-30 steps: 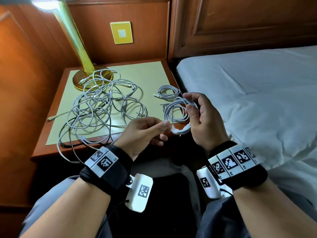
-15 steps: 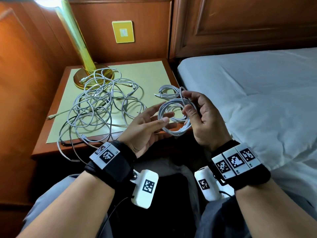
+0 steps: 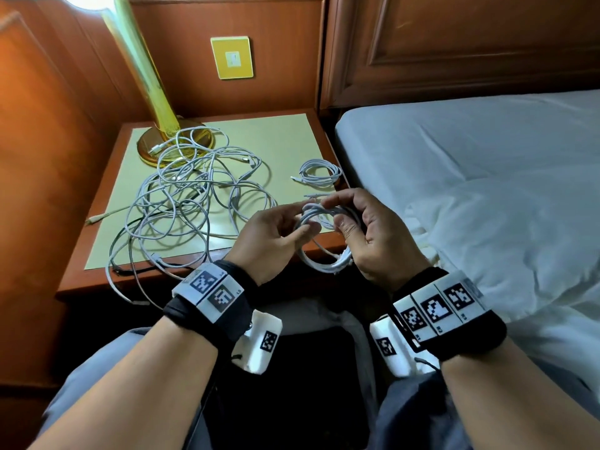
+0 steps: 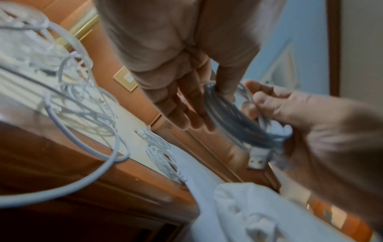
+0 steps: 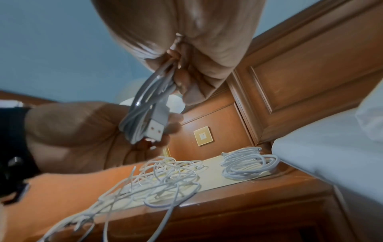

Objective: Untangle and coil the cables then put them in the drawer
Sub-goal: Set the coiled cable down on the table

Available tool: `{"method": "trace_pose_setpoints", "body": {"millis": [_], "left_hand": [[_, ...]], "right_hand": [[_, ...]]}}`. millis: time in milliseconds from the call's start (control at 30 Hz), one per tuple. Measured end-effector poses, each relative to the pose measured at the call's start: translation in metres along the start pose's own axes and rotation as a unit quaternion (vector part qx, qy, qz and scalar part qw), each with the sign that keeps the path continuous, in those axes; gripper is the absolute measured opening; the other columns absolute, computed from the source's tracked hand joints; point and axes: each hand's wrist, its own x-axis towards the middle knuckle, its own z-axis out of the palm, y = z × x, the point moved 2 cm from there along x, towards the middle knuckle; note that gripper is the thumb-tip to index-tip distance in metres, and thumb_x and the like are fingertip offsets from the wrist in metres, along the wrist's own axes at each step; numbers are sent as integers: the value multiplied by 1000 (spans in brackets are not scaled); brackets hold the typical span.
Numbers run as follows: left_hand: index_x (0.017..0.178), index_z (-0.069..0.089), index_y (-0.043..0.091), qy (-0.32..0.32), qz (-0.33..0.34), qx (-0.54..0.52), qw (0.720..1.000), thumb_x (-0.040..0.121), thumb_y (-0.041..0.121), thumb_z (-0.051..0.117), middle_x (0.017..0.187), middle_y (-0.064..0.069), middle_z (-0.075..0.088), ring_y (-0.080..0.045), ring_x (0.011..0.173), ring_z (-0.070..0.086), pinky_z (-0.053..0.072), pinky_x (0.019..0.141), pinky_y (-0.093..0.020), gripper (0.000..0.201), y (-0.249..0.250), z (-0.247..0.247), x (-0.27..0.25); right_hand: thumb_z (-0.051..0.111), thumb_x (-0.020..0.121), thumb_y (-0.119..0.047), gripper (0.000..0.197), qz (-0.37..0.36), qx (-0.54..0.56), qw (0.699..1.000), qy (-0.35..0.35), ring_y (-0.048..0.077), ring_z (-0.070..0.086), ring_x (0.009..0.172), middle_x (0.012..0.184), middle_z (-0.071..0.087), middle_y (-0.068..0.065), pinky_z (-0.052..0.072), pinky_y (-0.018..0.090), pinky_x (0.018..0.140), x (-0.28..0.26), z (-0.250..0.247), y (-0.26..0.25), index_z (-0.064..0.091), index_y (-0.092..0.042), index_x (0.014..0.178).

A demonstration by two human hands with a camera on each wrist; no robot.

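Note:
A small coiled white cable (image 3: 328,264) hangs between both hands, just off the nightstand's front right corner. My right hand (image 3: 337,216) grips its right side with curled fingers. My left hand (image 3: 303,222) pinches its left side between thumb and fingers. The coil (image 4: 234,117) shows a USB plug (image 4: 258,157) at its lower end, also clear in the right wrist view as the USB plug (image 5: 155,129). A loose tangle of white cables (image 3: 191,203) covers the nightstand top. A second neat coil (image 3: 319,173) lies at the top's right edge.
The wooden nightstand (image 3: 276,138) has a pale yellow top, and a gold lamp base (image 3: 146,151) stands at its back left. Some cable loops (image 3: 120,287) hang over the front edge. A bed with white sheets (image 3: 470,177) runs along the right. Wooden panels close off the back and left.
The left hand first held the cable's lower end, then spread its fingers against the coil, and now pinches the coil's left side. The right hand has kept its grip.

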Motion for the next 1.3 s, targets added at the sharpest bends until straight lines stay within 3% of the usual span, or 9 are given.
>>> {"method": "trace_pose_setpoints", "body": {"millis": [167,367,567,700,833,967,1100,1200,1300], "left_hand": [[129,58,6,7,-35,-155,987,91,-3,64,96,-20,75,-23,74,74,62,77,-35,40,4,3,-2],[124,53,7,30,-58,-308,949,84,-11,67,81,-11,69,-21,61,68,60,61,-30,46,9,2,-4],[128,53,15,-28,-89,-433,897,74,-9,57,96,-26,54,-26,63,62,57,71,-37,59,11,2,-4],[106,58,12,-55,-43,-396,916,78,-8,54,106,-25,48,-22,62,63,55,68,-33,35,14,0,-4],[81,75,11,-41,-4,-290,956,71,-10,52,107,-27,61,-20,74,67,55,73,-27,33,15,0,-8],[92,79,12,-50,67,-108,991,75,-12,55,116,-13,71,-24,107,68,54,95,-38,38,12,-1,-10],[90,78,16,-51,168,122,977,78,2,64,118,0,65,-19,108,68,52,101,-45,23,8,-2,-10],[83,75,18,-53,150,44,986,80,4,63,124,-5,63,-20,116,66,48,106,-44,19,10,-2,-10],[77,70,5,-77,113,-96,986,78,-8,56,120,-10,66,-19,116,65,48,102,-32,19,17,-4,-10]], "right_hand": [[60,96,-8,18,-18,-63,998,9,3,65,90,97,69,-7,46,10,76,0,4,1,59,-19,111],[62,95,-10,17,-21,-80,996,20,13,65,81,88,68,0,51,24,73,0,3,0,58,-18,110],[63,94,-8,15,-35,-116,991,54,8,61,74,80,63,-6,44,10,63,0,2,2,56,-13,106],[64,93,-6,13,-29,-129,987,87,-13,58,77,85,62,-12,38,0,67,0,-2,6,56,-12,101],[63,87,5,17,-52,-159,979,113,-4,52,75,84,59,-12,34,-2,70,2,-6,6,60,-9,96],[62,87,7,18,-60,-175,975,120,-6,51,76,85,59,-11,33,-2,72,2,-5,7,62,-9,95],[62,87,5,18,-59,-193,970,136,1,49,75,84,63,-5,33,0,70,2,-5,11,63,-11,94],[60,88,4,17,-57,-202,968,140,8,55,77,85,65,-2,35,4,70,3,-4,11,63,-11,95],[60,87,5,18,-54,-205,966,147,-1,49,75,85,65,-3,31,-3,71,4,-5,10,63,-10,96]]}}
